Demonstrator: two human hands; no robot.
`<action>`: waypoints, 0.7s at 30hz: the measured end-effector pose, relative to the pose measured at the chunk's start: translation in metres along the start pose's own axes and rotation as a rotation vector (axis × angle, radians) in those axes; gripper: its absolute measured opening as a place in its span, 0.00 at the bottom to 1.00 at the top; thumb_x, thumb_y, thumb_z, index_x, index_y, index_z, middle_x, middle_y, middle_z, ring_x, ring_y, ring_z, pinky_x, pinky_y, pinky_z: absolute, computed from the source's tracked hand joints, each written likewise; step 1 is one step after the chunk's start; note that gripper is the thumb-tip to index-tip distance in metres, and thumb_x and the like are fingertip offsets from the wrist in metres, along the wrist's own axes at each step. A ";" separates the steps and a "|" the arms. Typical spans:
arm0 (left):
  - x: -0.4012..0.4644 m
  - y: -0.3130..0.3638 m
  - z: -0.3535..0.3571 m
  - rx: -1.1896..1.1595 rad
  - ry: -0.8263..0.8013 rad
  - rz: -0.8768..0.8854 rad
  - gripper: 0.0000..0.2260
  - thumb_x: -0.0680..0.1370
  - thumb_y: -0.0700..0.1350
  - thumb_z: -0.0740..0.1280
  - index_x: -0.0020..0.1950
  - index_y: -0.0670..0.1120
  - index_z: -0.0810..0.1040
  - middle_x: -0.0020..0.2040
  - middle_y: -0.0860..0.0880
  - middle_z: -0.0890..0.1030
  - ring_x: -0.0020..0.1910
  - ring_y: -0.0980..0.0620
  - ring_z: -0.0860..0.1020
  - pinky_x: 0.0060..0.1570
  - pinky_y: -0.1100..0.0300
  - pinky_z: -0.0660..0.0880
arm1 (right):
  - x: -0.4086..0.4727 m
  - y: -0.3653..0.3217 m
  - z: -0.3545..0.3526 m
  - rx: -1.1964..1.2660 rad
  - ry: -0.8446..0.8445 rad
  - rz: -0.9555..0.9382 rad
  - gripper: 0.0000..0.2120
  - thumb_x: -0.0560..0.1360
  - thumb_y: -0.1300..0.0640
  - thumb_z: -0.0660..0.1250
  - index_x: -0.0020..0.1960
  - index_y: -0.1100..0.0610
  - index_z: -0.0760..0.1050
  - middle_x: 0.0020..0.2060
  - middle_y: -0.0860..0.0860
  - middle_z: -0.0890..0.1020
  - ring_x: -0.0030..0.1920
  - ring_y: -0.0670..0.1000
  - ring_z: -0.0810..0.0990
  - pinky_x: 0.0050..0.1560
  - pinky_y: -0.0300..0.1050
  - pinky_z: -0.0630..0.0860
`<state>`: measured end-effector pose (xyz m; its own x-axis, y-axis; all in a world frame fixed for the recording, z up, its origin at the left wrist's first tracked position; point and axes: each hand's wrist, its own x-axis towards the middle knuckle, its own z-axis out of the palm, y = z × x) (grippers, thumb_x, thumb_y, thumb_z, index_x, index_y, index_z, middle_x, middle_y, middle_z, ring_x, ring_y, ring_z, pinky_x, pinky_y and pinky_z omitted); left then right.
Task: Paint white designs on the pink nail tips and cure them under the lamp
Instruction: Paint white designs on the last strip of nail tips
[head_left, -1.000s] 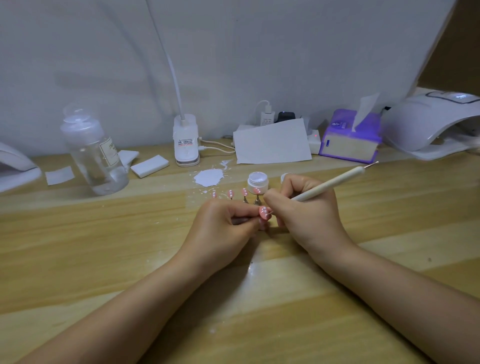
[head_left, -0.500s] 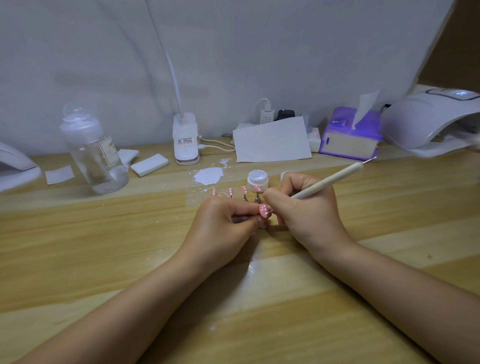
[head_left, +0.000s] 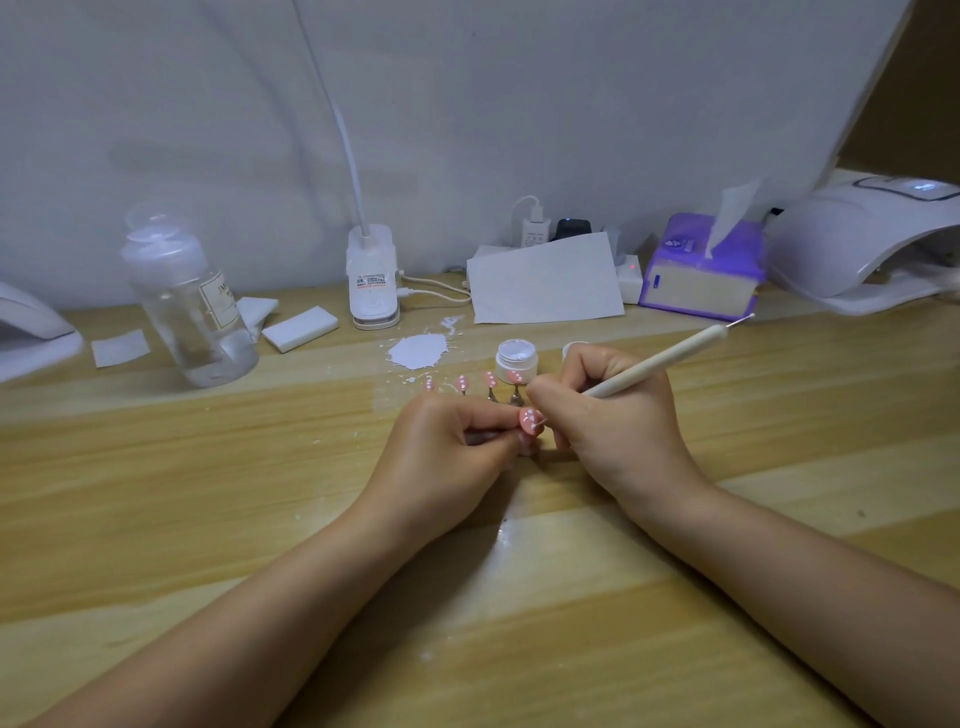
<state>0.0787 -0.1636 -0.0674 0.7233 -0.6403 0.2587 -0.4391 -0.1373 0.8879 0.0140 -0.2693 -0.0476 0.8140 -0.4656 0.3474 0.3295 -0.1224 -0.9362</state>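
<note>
Five pink nail tips can be counted here: four are parked on little stands (head_left: 491, 387) in a row on the bench (head_left: 208, 493), just in front of the open pot of white gel (head_left: 516, 358), and the fifth nail tip (head_left: 530, 420) is pinched in the left hand (head_left: 457, 447) by what looks like its stand, mostly hidden under the fingers. A slim dotting tool (head_left: 660, 361) is gripped pen-style in the right hand (head_left: 608, 415), its fine end brought right onto the tip, where a few white dots are already laid down. Handling-wise, the tip is judged to be featherlight, thin, springy plastic with a glossy, slippery top, so it is probably best held by the stand or the very edges; wet gel would be smeared by any finger on the face. The tool looks light and stiff and is taken low, near the working end, for control. The curing lamp (head_left: 862, 244) is seen at the far right, well apart from the work. As for writing, a label on the clear bottle (head_left: 187, 306) can be spotted, but only a couple of letters are hinted at and nothing is really readable; same for the sticker on the white clip lamp base (head_left: 373, 283).
</note>
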 end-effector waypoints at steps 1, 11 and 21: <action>0.000 0.000 0.000 0.000 0.001 -0.005 0.08 0.72 0.34 0.69 0.43 0.47 0.84 0.36 0.59 0.83 0.35 0.67 0.76 0.40 0.68 0.76 | 0.000 0.000 0.000 -0.002 0.003 0.000 0.20 0.68 0.77 0.61 0.24 0.59 0.62 0.12 0.45 0.67 0.14 0.40 0.66 0.19 0.28 0.62; -0.001 0.001 0.000 -0.005 0.001 -0.015 0.09 0.72 0.34 0.69 0.40 0.49 0.83 0.35 0.54 0.84 0.33 0.66 0.75 0.39 0.67 0.75 | 0.001 0.002 0.000 -0.032 0.013 -0.015 0.20 0.68 0.76 0.62 0.24 0.59 0.62 0.12 0.45 0.68 0.14 0.40 0.66 0.19 0.28 0.62; -0.001 0.001 0.000 -0.005 -0.009 0.002 0.09 0.72 0.33 0.69 0.40 0.47 0.84 0.33 0.60 0.82 0.33 0.70 0.75 0.39 0.72 0.74 | 0.002 0.004 -0.001 -0.018 0.007 -0.011 0.20 0.68 0.76 0.62 0.24 0.59 0.62 0.12 0.45 0.68 0.15 0.40 0.66 0.20 0.28 0.63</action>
<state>0.0774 -0.1630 -0.0667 0.7176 -0.6474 0.2567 -0.4378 -0.1327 0.8892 0.0163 -0.2710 -0.0506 0.8069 -0.4705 0.3571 0.3295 -0.1432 -0.9332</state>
